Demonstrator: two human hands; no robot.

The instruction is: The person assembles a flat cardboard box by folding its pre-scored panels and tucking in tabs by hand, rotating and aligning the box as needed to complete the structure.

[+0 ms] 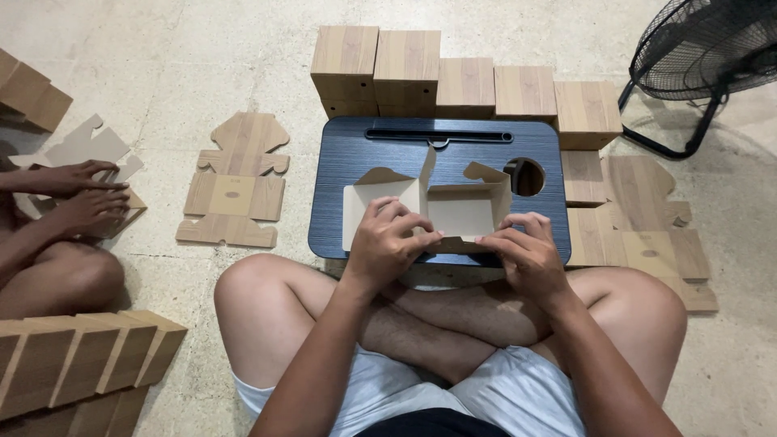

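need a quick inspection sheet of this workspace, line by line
surface: dark blue lap tray with a slot and round hole, on a pale stone floor
job's things: half-folded tan cardboard box on the tray
clutter: flat wood-print box blanks left and right; finished wood-print boxes behind the tray
grippers: left hand and right hand both pinch the box's front edge
cables: nothing seen
surroundings: black floor fan at right; another person's hands on a blank at left

a single head-worn camera looked steeply down from close above the seated person's crossed legs, facing forward over the dark blue ribbed lap surface (356, 174) toward the pale concrete floor (186, 48) beyond; no second view shared the scene.
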